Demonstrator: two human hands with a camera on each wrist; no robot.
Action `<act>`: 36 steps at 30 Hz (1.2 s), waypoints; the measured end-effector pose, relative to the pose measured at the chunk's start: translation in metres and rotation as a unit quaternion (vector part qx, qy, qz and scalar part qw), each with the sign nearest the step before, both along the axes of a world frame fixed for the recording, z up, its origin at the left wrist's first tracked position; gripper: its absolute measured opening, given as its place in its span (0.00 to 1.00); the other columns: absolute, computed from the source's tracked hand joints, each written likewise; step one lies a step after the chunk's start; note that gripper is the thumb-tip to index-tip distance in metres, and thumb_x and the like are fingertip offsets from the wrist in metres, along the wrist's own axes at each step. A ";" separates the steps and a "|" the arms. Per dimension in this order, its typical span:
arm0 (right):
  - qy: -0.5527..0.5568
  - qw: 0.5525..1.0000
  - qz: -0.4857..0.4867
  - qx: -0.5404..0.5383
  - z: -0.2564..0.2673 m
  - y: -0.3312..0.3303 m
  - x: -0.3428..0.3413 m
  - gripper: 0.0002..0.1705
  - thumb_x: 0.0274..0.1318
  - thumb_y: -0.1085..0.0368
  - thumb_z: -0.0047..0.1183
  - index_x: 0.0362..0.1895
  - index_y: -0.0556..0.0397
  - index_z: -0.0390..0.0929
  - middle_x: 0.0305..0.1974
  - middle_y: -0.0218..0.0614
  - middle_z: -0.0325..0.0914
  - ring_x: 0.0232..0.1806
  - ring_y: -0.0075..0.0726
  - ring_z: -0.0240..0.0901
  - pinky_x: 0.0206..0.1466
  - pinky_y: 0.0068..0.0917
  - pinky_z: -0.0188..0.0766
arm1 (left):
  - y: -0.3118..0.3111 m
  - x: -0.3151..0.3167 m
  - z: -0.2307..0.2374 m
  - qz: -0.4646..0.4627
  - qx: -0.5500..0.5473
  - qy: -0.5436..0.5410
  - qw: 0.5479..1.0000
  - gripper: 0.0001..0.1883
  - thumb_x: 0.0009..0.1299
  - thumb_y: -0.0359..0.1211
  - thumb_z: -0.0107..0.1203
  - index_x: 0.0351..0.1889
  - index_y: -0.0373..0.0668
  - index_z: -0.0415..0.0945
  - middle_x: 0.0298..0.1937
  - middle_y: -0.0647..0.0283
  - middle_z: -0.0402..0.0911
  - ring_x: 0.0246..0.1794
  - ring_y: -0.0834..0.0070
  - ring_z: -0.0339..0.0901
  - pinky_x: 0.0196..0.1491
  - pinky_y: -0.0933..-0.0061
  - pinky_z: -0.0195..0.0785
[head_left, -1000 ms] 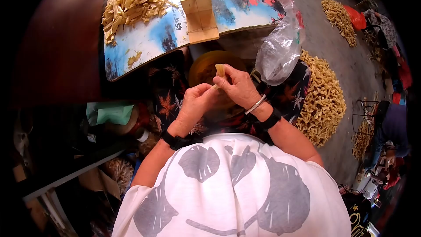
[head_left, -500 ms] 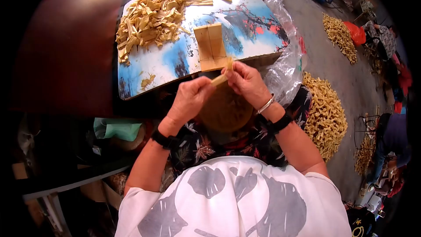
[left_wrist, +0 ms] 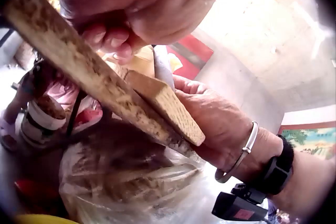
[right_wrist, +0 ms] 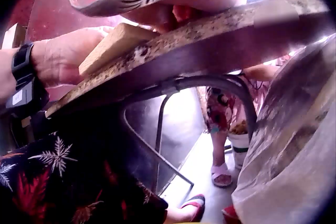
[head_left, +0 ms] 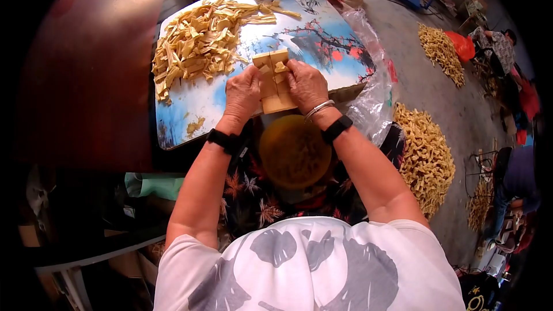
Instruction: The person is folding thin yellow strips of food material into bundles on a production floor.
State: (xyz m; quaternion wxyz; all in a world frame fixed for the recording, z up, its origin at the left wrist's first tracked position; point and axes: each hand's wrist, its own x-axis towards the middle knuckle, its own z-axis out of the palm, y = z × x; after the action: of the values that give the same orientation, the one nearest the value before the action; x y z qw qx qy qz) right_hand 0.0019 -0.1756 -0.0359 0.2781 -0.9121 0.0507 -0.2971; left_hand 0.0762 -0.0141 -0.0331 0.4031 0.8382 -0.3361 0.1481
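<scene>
A small wooden stand (head_left: 277,103) with a thin dark line down its middle sits at the near edge of the painted tabletop (head_left: 230,101). My left hand (head_left: 243,93) is at the stand's left side, fingers curled, thumb and fingertips pinching one end of a pale yellow strip. From the right side, my right hand (head_left: 308,83) pinches the same yellow strip (head_left: 280,67) over the stand's upright part. The strip's middle is partly hidden by the fingers. In the left wrist view, the wooden stand (left_wrist: 165,106) shows edge-on between both hands.
A heap of flat yellow strips (head_left: 196,40) covers the tabletop's far left. A yellow bowl (head_left: 295,152) rests between my knees. Clear plastic (head_left: 368,109) hangs at the table's right edge. Piles of short yellow pieces (head_left: 426,158) lie on the floor at right. Another person sits across.
Both hands have moved forward from above the bowl to the wooden stand, carrying the yellow strip. The head view has shifted to show more of the table's far side.
</scene>
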 end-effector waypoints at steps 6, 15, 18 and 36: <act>0.014 0.992 0.092 0.085 0.019 -0.001 -0.062 0.07 0.60 0.66 0.52 0.38 0.56 0.72 0.34 0.49 0.77 0.38 0.61 0.74 0.42 0.48 0.71 | 0.044 0.025 0.020 0.053 -0.052 -0.009 0.997 0.09 0.73 0.33 0.49 0.45 0.43 0.79 0.40 0.47 0.81 0.40 0.53 0.80 0.43 0.60 0.72; 0.035 0.981 0.034 0.189 0.011 -0.004 -0.179 0.08 0.59 0.64 0.56 0.39 0.54 0.75 0.32 0.49 0.78 0.36 0.57 0.77 0.38 0.44 0.72 | 0.061 -0.020 0.062 0.042 -0.078 0.003 0.996 0.14 0.75 0.26 0.51 0.57 0.35 0.77 0.56 0.57 0.81 0.55 0.74 0.77 0.59 0.73 0.68; -0.051 0.985 -0.130 0.104 0.031 -0.059 -0.230 0.05 0.61 0.64 0.53 0.36 0.50 0.77 0.26 0.44 0.78 0.30 0.53 0.78 0.33 0.40 0.72 | 0.058 -0.064 0.044 -0.017 -0.022 -0.093 0.995 0.10 0.74 0.22 0.50 0.49 0.36 0.80 0.45 0.59 0.83 0.45 0.72 0.80 0.50 0.73 0.72; 0.515 0.615 -0.432 0.413 -0.287 -0.114 -0.416 0.18 0.61 0.56 0.53 0.51 0.52 0.80 0.48 0.51 0.81 0.46 0.54 0.79 0.49 0.45 0.76 | 0.049 -0.111 0.014 -0.041 0.171 -0.116 0.977 0.09 0.72 0.21 0.50 0.45 0.37 0.80 0.42 0.58 0.82 0.44 0.63 0.78 0.49 0.67 0.71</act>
State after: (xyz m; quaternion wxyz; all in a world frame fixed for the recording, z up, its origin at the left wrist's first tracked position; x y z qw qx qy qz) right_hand -0.4137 -0.2898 -0.3226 0.3928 -0.5768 0.6913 0.1875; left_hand -0.0348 0.0345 -0.0192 0.2174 0.8573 -0.4354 0.1679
